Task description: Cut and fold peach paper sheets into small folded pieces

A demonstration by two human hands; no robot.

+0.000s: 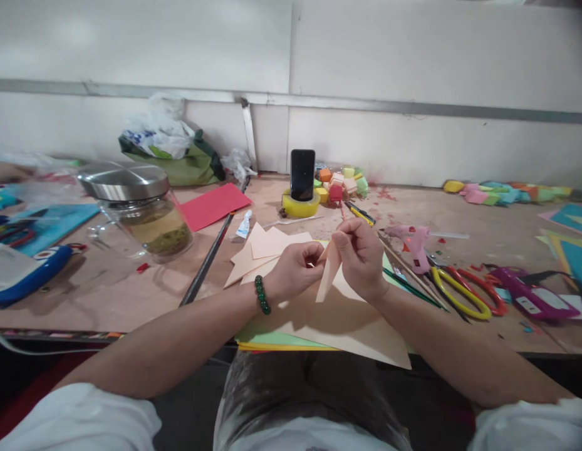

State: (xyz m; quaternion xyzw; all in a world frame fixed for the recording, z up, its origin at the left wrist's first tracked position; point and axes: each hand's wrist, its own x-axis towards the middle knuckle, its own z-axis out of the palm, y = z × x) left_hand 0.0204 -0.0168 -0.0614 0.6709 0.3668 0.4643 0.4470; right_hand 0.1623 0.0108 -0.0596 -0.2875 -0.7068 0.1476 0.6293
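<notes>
Between my two hands is a folded piece of peach paper [329,275], held upright above the stacked sheets. My left hand [297,269], with a green bead bracelet [262,294] at the wrist, pinches its left edge. The fingers of my right hand [363,258] are closed on its upper right side. Beneath them lies a large peach sheet [366,332] on top of green and yellow ones. Several cut peach paper pieces [257,247] lie just beyond my left hand.
A phone [302,175] leans on a yellow tape roll [300,205] beside small folded paper blocks [349,185]. On the left stands a lidded glass jug [150,216]. To the right are a pink glue gun [415,244], yellow-handled scissors [460,294] and a purple tool [535,300] with a cord.
</notes>
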